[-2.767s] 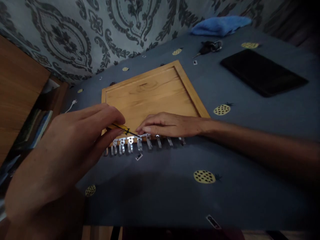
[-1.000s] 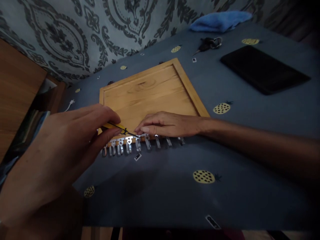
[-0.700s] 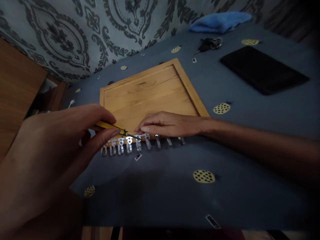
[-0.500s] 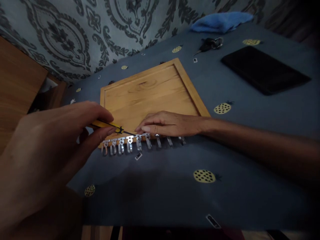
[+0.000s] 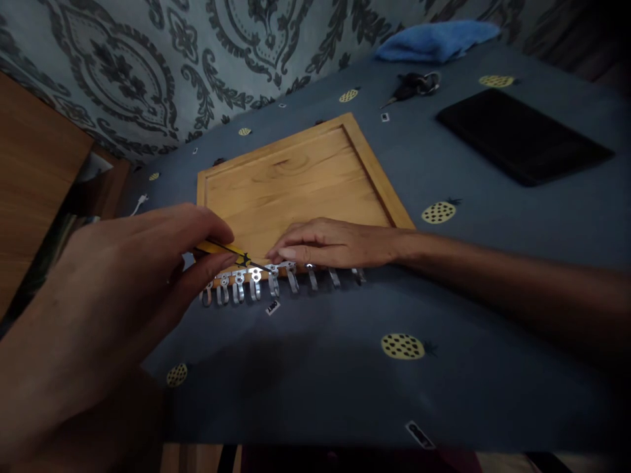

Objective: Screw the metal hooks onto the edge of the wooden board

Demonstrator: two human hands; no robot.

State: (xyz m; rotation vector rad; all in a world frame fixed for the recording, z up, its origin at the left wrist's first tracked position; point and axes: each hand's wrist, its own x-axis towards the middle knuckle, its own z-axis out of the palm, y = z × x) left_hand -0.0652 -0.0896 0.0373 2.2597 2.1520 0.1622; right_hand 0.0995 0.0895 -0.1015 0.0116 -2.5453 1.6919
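A yellow-and-black screwdriver (image 5: 224, 251) is pinched between the thumb and fingers of my left hand (image 5: 142, 263). Its dark shaft slants down to the right, and the tip is at the screw holes of a metal hook near the middle of a hook rail (image 5: 255, 277). The rail, with several silver hooks, runs along the near edge of a framed wooden board (image 5: 286, 190). My right hand (image 5: 328, 244) lies palm down on the board, fingers stretched out, its thumb beside the rail. What is under the right fingertips is hidden.
The board rests on a table with a dark blue pineapple-print cover (image 5: 315, 368). At the back right are a blue cloth (image 5: 438, 41), a bunch of keys (image 5: 411, 87) and a flat black object (image 5: 522, 136). A wooden cabinet (image 5: 39, 171) stands at left, near a white plug (image 5: 140, 201).
My left hand has shifted slightly to the right with the screwdriver, its tip staying around the same hook. The right hand keeps its place on the board.
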